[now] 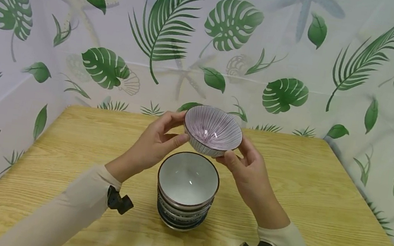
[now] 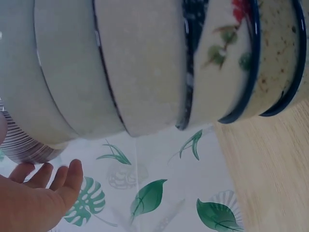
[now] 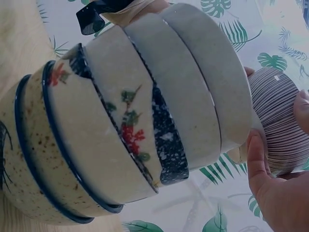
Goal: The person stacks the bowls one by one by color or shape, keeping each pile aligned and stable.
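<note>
A small bowl (image 1: 213, 128) with thin purple-brown stripes is held up in both hands, tilted so its inside faces the head camera. My left hand (image 1: 160, 138) grips its left side, thumb at the near rim. On the opposite side my right hand (image 1: 247, 169) pinches the rim between thumb and fingers. Just below and nearer stands a stack of bowls (image 1: 188, 180), the top one white inside with a dark brown rim. Side on, the right wrist view shows plain pale bowls (image 3: 198, 72) uppermost, floral ones (image 3: 130, 111) under them and speckled blue-rimmed ones (image 3: 48, 140) lowest.
The stack stands on a wooden table (image 1: 96, 209) with light yellow grain. A white cloth (image 1: 180, 21) printed with green leaves hangs behind the table and along both sides. Dark wrist cameras (image 1: 119, 201) sit on both sleeves.
</note>
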Tool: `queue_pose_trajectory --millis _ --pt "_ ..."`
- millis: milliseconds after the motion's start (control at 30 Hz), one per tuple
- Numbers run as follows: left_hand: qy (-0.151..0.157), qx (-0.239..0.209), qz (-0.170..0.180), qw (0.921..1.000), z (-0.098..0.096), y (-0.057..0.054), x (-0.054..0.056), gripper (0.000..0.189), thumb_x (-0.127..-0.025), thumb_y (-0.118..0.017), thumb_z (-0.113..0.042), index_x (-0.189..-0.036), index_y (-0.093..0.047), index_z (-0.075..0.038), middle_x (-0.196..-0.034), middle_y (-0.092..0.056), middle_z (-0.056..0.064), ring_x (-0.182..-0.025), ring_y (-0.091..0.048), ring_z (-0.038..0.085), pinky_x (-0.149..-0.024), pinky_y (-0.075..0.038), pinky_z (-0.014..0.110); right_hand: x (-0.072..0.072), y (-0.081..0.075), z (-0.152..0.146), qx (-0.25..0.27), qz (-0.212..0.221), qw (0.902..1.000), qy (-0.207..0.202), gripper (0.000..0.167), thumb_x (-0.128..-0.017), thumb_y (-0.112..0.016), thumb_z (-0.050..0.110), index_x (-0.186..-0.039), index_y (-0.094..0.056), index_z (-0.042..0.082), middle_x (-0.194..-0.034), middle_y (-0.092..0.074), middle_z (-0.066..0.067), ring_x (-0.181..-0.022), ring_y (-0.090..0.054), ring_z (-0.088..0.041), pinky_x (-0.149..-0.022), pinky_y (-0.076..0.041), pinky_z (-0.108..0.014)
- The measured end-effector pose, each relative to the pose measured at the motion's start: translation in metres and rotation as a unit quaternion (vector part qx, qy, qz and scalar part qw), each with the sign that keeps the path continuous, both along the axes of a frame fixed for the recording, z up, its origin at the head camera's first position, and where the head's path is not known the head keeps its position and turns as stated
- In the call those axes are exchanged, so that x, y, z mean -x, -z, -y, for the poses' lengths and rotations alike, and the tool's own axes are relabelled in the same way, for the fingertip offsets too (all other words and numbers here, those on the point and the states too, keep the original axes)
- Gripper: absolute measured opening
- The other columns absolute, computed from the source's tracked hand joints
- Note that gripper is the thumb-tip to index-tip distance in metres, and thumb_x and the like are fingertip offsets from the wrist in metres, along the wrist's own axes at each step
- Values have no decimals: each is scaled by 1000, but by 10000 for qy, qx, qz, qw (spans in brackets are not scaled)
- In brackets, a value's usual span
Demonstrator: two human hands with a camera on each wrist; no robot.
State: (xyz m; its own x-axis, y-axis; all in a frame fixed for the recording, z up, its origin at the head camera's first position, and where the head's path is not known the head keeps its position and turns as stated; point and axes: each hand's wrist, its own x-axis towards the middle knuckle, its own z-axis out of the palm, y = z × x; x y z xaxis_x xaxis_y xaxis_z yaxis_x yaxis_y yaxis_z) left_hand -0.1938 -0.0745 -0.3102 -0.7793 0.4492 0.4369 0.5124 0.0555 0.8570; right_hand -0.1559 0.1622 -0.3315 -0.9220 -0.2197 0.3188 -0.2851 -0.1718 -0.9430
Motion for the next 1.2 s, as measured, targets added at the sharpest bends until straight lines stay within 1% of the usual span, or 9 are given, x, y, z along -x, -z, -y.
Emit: queue_pose_trajectory --millis 133,300,467,567,733,833,933,1067,1200 --pt "-302 26 -167 9994 2 0 -9 48 -92 -62 -6 -136 -43 0 -141 -46 11 -133 -41 22 -106 -40 46 -6 -3 0 -166 -30 9998 109 72 -93 -64 21 -151 -24 3 -142 -37 -12 -101 -61 -10 -92 -51 -23" --pt "-503 -372 -109 9980 9 1 -18 51 -86 -70 -6 -133 -50 -1 -135 -53 9 -125 -50 18 -105 -42 40 -13 -7 2 -245 -314 9989 233 72 -87 -72 16 -145 -34 -4 -137 -43 -14 -112 -53 -13 -91 -50 -20" --pt "-173 -621 -152 9978 15 1 -23 72 -81 -74 -22 -144 -42 -6 -142 -49 7 -126 -49 18 -104 -42 39 -19 -10 2 -255 -553 9980 176 78 -83 -76 17 -144 -34 -8 -139 -43 -19 -110 -54 -13 -90 -50 -19" --pt "87 -691 -101 9975 17 1 -26 80 -78 -74 -33 -146 -39 -7 -142 -47 8 -128 -47 20 -105 -42 38 -20 -10 0 -175 -595 9981 -22 81 -82 -76 16 -145 -32 -6 -137 -46 -15 -105 -57 -14 -86 -52 -19" --pt "300 -925 15 9953 18 2 -32 82 -74 -77 -36 -141 -45 -1 -136 -49 12 -127 -46 22 -105 -43 37 -21 -8 -2 -423 -916 9948 -108 81 -81 -77 22 -146 -35 -1 -134 -49 -9 -106 -52 -17 -84 -51 -19" --pt "326 -1137 295 9925 19 3 -35 82 -71 -79 -32 -138 -48 2 -137 -51 14 -124 -50 22 -104 -43 35 -22 -6 -3 -762 -1177 9901 41 78 -81 -76 28 -144 -39 -1 -133 -50 -8 -111 -49 -18 -87 -49 -20" --pt "322 -1197 494 9911 20 5 -39 82 -69 -80 -30 -137 -48 4 -138 -52 16 -122 -53 21 -103 -44 32 -23 -5 -4 -941 -1365 9861 70 75 -83 -76 26 -142 -40 -2 -134 -49 -8 -116 -46 -19 -92 -46 -21" --pt "277 -976 359 9942 24 8 -42 78 -71 -81 -27 -136 -49 2 -137 -53 15 -123 -53 22 -102 -44 33 -25 -3 -4 -1061 -1543 9823 15 73 -83 -76 21 -142 -41 -3 -139 -44 -10 -124 -41 -20 -98 -42 -21" --pt "66 -615 193 9979 29 10 -44 72 -73 -82 -22 -136 -52 -2 -136 -55 9 -124 -51 20 -104 -42 37 -27 -1 -3 -1224 -1638 9789 -15 71 -82 -77 19 -142 -43 -1 -140 -43 -11 -127 -39 -20 -99 -40 -21"
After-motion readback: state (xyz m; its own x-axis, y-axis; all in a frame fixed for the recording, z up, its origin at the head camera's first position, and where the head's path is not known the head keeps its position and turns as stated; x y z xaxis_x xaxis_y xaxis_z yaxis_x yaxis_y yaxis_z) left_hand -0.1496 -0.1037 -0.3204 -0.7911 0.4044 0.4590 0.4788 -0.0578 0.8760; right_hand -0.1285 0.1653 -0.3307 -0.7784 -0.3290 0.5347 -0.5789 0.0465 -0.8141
